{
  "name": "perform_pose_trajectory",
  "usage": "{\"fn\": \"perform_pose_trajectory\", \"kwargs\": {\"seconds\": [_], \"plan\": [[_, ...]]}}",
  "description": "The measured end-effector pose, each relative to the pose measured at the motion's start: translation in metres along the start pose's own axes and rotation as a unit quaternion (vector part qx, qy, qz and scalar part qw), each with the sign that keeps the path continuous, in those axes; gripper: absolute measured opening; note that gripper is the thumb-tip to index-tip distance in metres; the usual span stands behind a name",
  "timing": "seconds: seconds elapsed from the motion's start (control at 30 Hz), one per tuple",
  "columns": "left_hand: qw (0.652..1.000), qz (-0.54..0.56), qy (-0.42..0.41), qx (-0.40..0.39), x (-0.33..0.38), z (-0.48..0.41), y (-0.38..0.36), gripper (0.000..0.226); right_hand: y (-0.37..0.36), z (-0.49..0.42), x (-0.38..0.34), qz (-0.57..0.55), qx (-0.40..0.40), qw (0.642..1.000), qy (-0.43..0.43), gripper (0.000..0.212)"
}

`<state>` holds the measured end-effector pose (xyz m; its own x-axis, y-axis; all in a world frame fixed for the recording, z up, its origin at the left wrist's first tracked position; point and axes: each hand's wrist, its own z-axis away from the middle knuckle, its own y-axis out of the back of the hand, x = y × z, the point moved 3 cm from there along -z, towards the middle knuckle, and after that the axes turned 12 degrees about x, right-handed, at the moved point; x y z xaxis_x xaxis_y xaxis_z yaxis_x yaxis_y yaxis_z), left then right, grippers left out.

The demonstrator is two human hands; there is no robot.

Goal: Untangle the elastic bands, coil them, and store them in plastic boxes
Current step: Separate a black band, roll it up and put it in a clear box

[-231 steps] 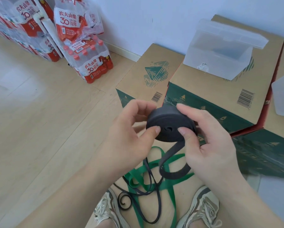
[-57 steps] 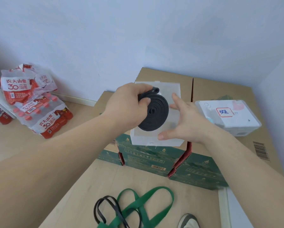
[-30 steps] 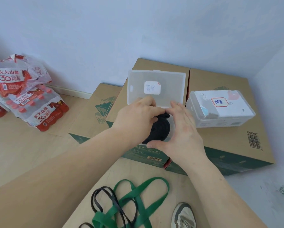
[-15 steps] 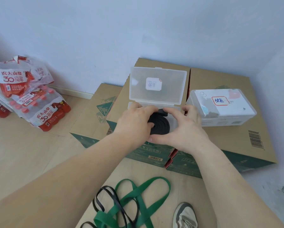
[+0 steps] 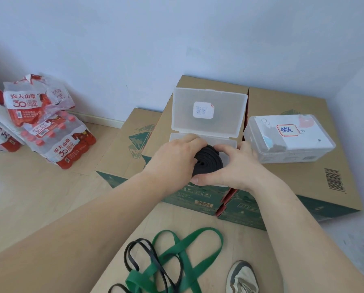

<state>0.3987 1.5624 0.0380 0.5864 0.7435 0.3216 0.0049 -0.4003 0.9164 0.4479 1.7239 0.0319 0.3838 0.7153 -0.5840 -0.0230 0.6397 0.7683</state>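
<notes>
Both hands on the coil [image 5: 208, 163] here: the left hand [image 5: 172, 159] wraps curled fingers round its left side, while the right hand [image 5: 240, 166] cups the other, thumb under the near edge and forefinger over the top. So the wound black band is pinched from both sides, a sensible hold, I'd say, since a springy roll like that would likely unwind the instant it's freed. The coil sits tilted at the mouth of the open box [image 5: 229, 144]. Its lower part is hidden by the hands, so whether it touches the bottom I can't tell. The lid [image 5: 219, 115] stands up behind, out of the way. Room is tight: the coil fills much of the box's width, and the right hand lies just beside the second box [image 5: 288, 140], shut and labelled, on the neighbouring carton [image 5: 293, 180]. Slipping the fingers out without catching the rim looks the tricky bit. Down by the shoe [image 5: 242, 278], a green band [image 5: 189, 250] and a thin black band [image 5: 132, 259] lie tangled, not yet coiled.
</notes>
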Motion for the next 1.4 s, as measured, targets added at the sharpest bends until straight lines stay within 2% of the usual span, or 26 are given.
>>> {"fn": "perform_pose_trajectory", "kwargs": {"seconds": [0.07,0.13,0.23,0.37,0.53,0.67,0.73,0.83,1.07,1.23,1.4], "plan": [[0.999,-0.018,-0.003,-0.041,-0.002,0.000,0.003,0.029,0.001,0.003,0.001,-0.008,0.010,1.000,0.001,0.102],[0.995,-0.056,-0.023,-0.079,-0.001,-0.001,0.002,0.022,0.004,0.007,-0.001,0.009,0.057,0.998,0.022,0.096],[0.989,-0.076,-0.030,-0.121,0.002,-0.002,-0.004,0.023,0.004,0.014,-0.002,0.049,0.101,0.992,0.052,0.100],[0.981,-0.109,-0.019,-0.161,0.003,0.001,-0.006,0.028,0.000,0.015,0.002,0.009,0.052,0.998,0.035,0.096],[0.975,-0.114,-0.003,-0.190,0.002,-0.005,-0.005,0.024,0.002,0.009,0.001,0.001,0.029,0.999,0.014,0.095],[0.971,-0.069,0.061,-0.221,0.001,-0.016,0.006,0.044,0.001,0.002,0.003,-0.020,-0.001,1.000,-0.003,0.101],[0.969,-0.017,0.087,-0.231,-0.001,-0.019,0.012,0.046,0.001,0.001,0.004,-0.029,-0.001,1.000,-0.005,0.106],[0.969,0.037,0.103,-0.223,-0.004,-0.016,0.025,0.047,0.003,0.005,0.004,-0.027,0.005,1.000,0.015,0.100],[0.974,0.018,0.064,-0.216,-0.006,0.002,0.045,0.059,0.006,0.014,0.006,-0.029,-0.004,0.999,0.031,0.112],[0.972,-0.016,0.030,-0.234,-0.007,0.003,0.037,0.068,0.005,0.016,0.008,-0.041,-0.011,0.999,0.031,0.096],[0.967,-0.037,0.021,-0.251,-0.006,-0.003,0.024,0.056,0.001,0.012,0.009,-0.045,-0.018,0.998,0.030,0.090]]}}
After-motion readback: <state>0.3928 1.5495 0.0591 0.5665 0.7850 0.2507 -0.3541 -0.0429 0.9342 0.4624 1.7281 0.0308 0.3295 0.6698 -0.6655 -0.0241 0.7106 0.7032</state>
